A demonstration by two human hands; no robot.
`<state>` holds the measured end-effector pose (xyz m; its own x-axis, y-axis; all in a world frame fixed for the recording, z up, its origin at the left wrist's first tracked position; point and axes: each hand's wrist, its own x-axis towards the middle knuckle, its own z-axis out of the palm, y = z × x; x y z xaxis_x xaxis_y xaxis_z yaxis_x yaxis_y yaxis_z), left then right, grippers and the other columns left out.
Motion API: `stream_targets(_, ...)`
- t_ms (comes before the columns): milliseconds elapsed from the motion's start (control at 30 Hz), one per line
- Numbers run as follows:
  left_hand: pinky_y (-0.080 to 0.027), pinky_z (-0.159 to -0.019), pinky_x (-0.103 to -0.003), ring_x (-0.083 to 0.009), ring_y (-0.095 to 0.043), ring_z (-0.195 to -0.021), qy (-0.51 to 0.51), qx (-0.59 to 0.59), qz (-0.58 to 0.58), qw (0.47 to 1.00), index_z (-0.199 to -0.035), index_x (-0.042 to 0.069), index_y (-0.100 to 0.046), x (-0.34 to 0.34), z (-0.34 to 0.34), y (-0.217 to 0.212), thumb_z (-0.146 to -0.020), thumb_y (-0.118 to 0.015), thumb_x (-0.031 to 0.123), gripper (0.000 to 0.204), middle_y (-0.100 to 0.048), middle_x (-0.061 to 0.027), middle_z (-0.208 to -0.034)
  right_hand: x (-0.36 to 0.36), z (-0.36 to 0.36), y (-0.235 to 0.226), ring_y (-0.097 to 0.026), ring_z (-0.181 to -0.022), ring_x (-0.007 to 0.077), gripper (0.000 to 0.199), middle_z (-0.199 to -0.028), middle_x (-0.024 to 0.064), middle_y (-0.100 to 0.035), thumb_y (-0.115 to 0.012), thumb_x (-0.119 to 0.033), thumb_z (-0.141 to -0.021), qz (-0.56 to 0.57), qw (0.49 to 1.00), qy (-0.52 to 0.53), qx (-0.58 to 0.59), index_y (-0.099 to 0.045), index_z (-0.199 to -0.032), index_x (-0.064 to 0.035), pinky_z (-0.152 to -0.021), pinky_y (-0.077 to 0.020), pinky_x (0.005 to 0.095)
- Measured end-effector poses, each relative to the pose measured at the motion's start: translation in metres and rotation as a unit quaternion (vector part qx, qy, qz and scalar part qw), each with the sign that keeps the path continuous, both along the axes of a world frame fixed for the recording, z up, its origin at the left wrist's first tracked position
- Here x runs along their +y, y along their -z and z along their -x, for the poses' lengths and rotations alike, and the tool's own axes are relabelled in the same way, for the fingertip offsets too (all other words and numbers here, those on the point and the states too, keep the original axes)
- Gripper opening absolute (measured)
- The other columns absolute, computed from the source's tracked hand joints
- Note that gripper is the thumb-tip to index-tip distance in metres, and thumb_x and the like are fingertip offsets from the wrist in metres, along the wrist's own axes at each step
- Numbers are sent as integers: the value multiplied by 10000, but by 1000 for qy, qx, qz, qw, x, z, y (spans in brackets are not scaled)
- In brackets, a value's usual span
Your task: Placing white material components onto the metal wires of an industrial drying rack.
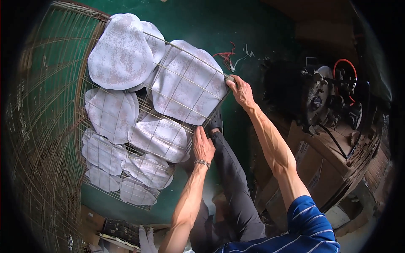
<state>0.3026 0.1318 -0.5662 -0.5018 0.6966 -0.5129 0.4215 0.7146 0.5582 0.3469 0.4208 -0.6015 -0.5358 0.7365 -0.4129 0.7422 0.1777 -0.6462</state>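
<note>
Both my hands are at the right side of a wire grid panel (218, 105), which lies over a large white, speckled, rounded sheet (181, 84). The far right corner of the panel is gripped by my right hand (241, 90), fingers closed round it. At the near right corner, my left hand (203, 147) has its fingers pressed together on the edge; its thumb is hidden. Another speckled sheet (120, 52) rests on top at the left, overlapping one behind it. Below, more such sheets (158, 139) sit in stacked wire tiers.
A tall rusty wire rack frame (90, 55) stands along the left. At the right, a dark machine with an orange hose (346, 61) sits near stacked cardboard (320, 168). Red and white scraps (228, 55) lie on the green floor (236, 21). My legs are close below my hands.
</note>
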Motion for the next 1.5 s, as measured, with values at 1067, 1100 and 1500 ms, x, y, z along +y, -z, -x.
stream_targets(1067, -245, -1212, -440, -400, -356, -1411, 252, -43, -7, 967, -1455, -67, -380, -174, -80, -72, -693, -510, 15, 778, -409, -270, -1491, -407, -376, -445, -597, -1150, 393, 459, -1230, 223, -640, -660, -278, -921, -261, 892, 362, -68, -587, -1276, 4, -977, -484, 462)
stream_targets(1100, -259, -1205, -438, -394, -380, -1399, 255, -32, -18, 966, -1442, -58, -405, -180, -84, -102, -699, -509, 12, 753, -437, -259, -1476, -410, -419, -472, -613, -1114, 392, 414, -1186, 216, -659, -669, -268, -904, -312, 857, 397, -101, -620, -1213, 3, -965, -491, 464)
stream_targets(1500, -533, -861, -340, -271, -659, -1007, 74, -74, 65, 992, -1263, -15, -635, -302, -135, -299, -740, -454, -44, 554, -668, -195, -1184, -605, -922, -562, -564, -1122, 379, 479, -1150, 164, -644, -806, -366, -772, -122, 611, 667, -409, -674, -1179, -152, -925, -474, 497)
